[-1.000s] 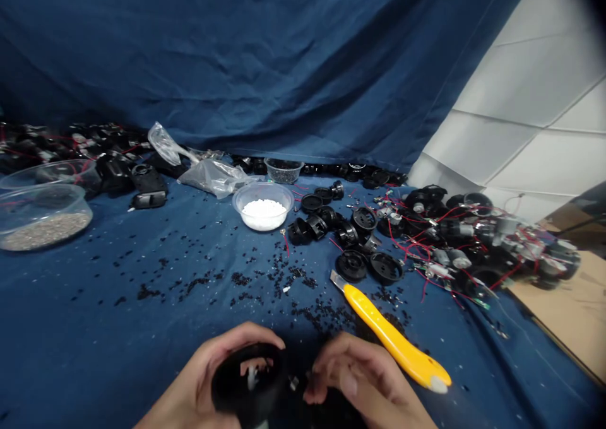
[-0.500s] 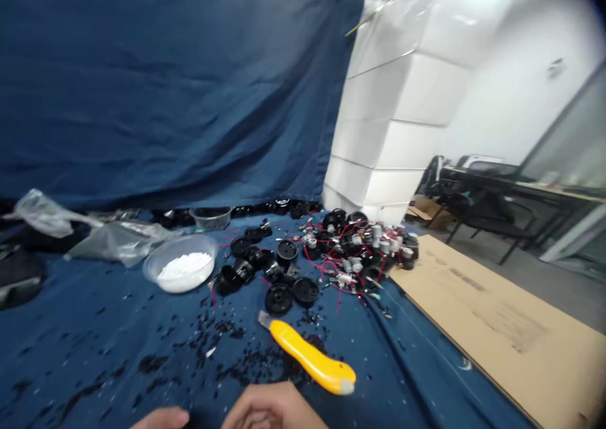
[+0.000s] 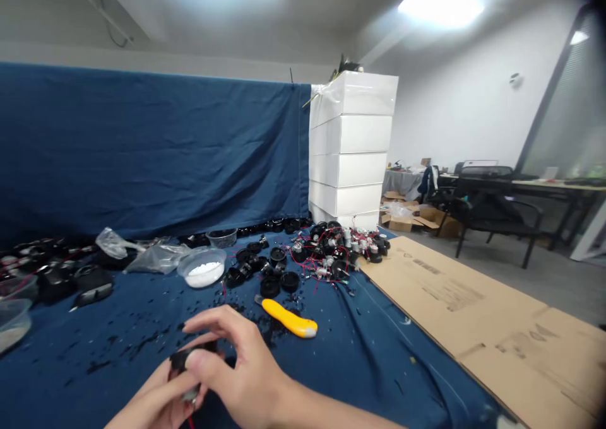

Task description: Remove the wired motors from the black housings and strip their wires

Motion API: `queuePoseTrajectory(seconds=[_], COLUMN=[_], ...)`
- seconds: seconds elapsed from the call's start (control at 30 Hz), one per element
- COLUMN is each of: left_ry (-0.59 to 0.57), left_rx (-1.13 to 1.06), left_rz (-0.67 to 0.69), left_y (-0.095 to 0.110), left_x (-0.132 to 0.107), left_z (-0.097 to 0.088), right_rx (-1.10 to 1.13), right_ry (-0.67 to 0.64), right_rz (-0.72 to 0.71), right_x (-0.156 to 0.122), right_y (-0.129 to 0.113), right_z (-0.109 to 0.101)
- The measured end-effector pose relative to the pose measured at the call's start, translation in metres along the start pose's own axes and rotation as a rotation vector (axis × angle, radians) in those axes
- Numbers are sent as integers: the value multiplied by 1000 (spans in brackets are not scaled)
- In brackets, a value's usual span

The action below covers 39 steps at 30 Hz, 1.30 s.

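In the head view, a small black plastic part [image 3: 208, 347] is between my two hands, low and left of centre. My left hand [image 3: 154, 399] holds it from below; a silvery piece and a bit of red wire show by its fingers. With thumb and bent fingers, my right hand [image 3: 249, 369] grips the same part from above and the right. Much of the part is hidden by the fingers. Just beyond my right hand, a yellow utility knife [image 3: 288, 317] lies on the blue cloth [image 3: 331, 359].
Round black parts [image 3: 270, 286] lie beyond the knife, beside a pile of motors with red wires [image 3: 326, 252]. A bowl of white material [image 3: 203, 268] stands left of them, near a plastic bag [image 3: 158, 258]. Cardboard [image 3: 468, 296] covers the right side; white boxes [image 3: 362, 154] stand behind.
The camera view has tilted up and shifted. My hands, mostly cut off at the bottom edge before, are now higher in view and together around the black part. The knife still lies on the cloth.
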<state>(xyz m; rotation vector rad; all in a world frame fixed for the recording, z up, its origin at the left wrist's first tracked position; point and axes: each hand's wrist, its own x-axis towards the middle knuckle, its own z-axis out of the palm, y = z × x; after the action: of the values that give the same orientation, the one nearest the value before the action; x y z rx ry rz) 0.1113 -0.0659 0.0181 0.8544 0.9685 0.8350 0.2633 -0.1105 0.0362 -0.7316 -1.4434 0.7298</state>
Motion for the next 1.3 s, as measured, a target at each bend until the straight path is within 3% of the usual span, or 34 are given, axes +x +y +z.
queuePoseTrajectory(seconds=[0.13,0.23,0.33,0.47,0.63,0.83,0.97,1.17,1.23,1.3], left_ry=[-59,-69,-80,-112,-183,-314,-322,-359,-359,-330], left_rx=[-13,-23,-39,-59,-15,123,186,282,379,551], left_rz=[155,200,229,247,176,175,171,111,160,304], left_y=[-6,-9,-1,9,4,9,19,34,37,37], left_x=[-44,-61,-65,-51,-42,-68,-71,-76,-78,-78], left_z=[19,25,21,7,-5,-11,-13,-29,-35,-38], right_rx=[19,32,43,79,94,-75,-136,119,175,215], right_ry=[0,1,-26,-17,69,-200,-207,-151,-103,-66], right_rz=[-67,-126,-163,-142,-19,58,104,276,329,374], right_x=[-17,-23,-18,2,14,-16,-21,-17,-19,-21], right_y=[-32,-45,-46,-24,8,-18,-29,-20,-18,-17], right_z=[21,32,42,49,45,31,21,12,10,10])
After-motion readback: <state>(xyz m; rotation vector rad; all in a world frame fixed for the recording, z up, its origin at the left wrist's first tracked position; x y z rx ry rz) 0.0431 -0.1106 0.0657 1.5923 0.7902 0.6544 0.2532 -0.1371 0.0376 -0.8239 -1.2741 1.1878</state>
